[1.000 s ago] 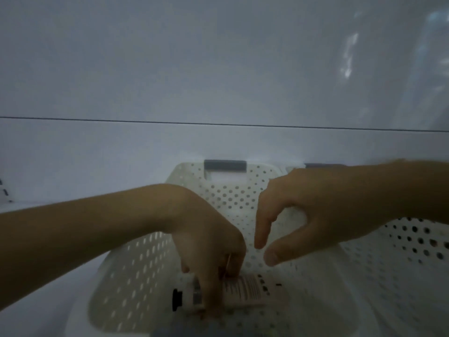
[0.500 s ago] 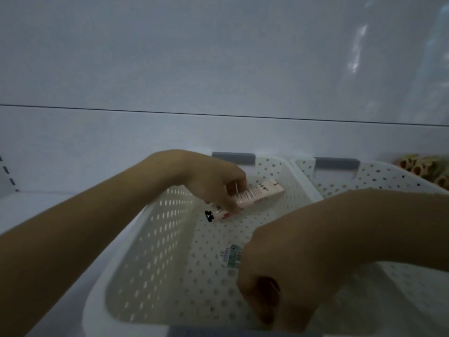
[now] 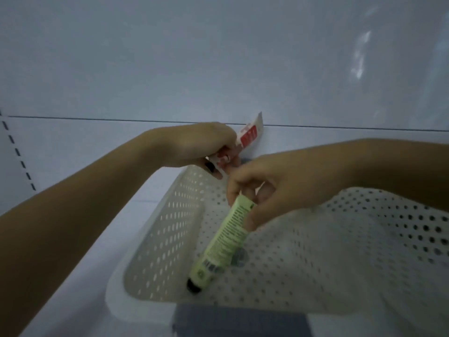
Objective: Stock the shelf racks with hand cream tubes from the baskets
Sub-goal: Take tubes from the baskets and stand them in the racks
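**Figure. Two hand cream tubes lifted over a basket, head view.** At 9 o'clock, a slotted upright (image 3: 17, 152) marks the shelf's edge. The left hand (image 3: 201, 147), at about 11 o'clock from the basket's middle, has its fingers curled round the cap end of a red-and-white tube (image 3: 250, 132). The tube's crimped tail points to 1 o'clock, in front of the back panel (image 3: 218, 57). Below lies the perforated white basket (image 3: 126, 276), with its grey handle (image 3: 238, 322) at 6 o'clock. A pale green tube (image 3: 223, 244) hangs over the basket's interior, black cap toward 7 o'clock. Whether the cap touches the floor cannot be told. The right hand (image 3: 279, 188) pinches this tube by its crimped end, between thumb and fingers. At 3 o'clock is a second perforated basket (image 3: 388, 227), blurred.

Handling, as judged: both tubes look light, with soft, glossy walls that may slip or dent under a hard squeeze. The cap shoulder and the crimp are the firmest places. A grip by the crimp alone lets the tube swing, so a hold at mid-body should steady it for racking.
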{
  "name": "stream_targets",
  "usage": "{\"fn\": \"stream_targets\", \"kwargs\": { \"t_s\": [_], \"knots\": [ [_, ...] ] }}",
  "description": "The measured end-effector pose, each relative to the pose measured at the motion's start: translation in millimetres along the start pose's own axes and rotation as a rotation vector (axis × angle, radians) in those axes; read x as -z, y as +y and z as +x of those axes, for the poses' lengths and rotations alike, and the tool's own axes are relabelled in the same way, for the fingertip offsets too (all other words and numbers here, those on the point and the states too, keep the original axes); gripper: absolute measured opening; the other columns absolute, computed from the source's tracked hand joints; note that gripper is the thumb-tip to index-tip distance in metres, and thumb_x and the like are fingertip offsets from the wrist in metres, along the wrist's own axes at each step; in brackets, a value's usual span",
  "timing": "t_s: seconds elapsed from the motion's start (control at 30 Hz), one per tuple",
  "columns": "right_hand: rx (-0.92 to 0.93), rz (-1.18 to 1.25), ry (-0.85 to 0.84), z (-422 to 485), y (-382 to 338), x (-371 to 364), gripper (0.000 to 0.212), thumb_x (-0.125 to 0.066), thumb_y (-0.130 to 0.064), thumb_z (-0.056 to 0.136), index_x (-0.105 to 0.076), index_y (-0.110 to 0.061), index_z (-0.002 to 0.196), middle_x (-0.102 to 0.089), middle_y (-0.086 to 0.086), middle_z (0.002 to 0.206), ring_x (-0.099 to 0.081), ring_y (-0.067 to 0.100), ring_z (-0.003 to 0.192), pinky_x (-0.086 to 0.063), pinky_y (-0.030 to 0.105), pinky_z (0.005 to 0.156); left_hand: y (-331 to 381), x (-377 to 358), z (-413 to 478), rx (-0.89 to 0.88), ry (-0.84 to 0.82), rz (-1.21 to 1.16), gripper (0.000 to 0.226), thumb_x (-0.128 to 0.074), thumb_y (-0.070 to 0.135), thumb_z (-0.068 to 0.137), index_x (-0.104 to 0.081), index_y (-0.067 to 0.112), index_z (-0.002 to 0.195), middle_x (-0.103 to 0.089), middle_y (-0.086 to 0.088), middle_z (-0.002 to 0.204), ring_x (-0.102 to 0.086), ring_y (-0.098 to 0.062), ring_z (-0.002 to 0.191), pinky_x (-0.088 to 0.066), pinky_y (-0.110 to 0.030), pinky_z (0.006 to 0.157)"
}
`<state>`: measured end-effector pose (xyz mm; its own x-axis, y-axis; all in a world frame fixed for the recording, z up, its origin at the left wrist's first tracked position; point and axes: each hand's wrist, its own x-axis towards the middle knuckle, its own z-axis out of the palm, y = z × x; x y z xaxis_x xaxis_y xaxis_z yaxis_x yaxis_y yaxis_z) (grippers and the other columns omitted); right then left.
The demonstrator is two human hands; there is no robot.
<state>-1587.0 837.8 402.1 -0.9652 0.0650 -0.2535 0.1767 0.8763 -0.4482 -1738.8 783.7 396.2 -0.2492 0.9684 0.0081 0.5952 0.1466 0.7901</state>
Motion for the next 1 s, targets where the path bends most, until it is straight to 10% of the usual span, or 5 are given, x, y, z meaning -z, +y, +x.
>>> {"fn": "stream_targets", "kwargs": {
  "t_s": [0.13,0.53,1.0],
  "knots": [
    [0.041,0.221,0.275,-31.8,7.9,24.2,0.007,-0.062,-0.016,0.085,-0.063,-0.02,0.091,-0.069,-0.005,0.091,-0.068,0.007,0.081,-0.055,0.018,0.073,18.5,4.1,-8.4,0.007,0.068,-0.099,0.027,-0.032,0.016,0.093,-0.05,0.007,0.075,-0.056,0.008,0.049,-0.047,-0.008,0.046,-0.047,-0.023,0.053],
    [0.193,1.374,0.833,-152.1,79.4,49.2,0.02,-0.041,-0.016,0.097,-0.058,-0.005,0.092,-0.061,0.005,0.085,-0.066,0.013,0.066,-0.058,0.027,0.062,141.6,-70.9,-25.5,-0.091,0.257,-0.004,0.009,-0.06,0.018,0.088,-0.051,0.017,0.086,-0.054,-0.003,0.091,-0.059,-0.009,0.065,-0.054,-0.02,0.061],
    [0.111,1.115,1.119,-288.8,203.7,13.5,0.02,-0.042,-0.013,0.096,-0.062,-0.012,0.093,-0.064,0.006,0.082,-0.062,0.016,0.076,-0.055,0.031,0.076,251.1,-276.0,29.6,-0.075,0.319,-0.248,0.011,-0.039,0.016,0.096,-0.047,0.013,0.089,-0.053,-0.005,0.08,-0.06,-0.015,0.067,-0.045,-0.026,0.054]
  ]
}}
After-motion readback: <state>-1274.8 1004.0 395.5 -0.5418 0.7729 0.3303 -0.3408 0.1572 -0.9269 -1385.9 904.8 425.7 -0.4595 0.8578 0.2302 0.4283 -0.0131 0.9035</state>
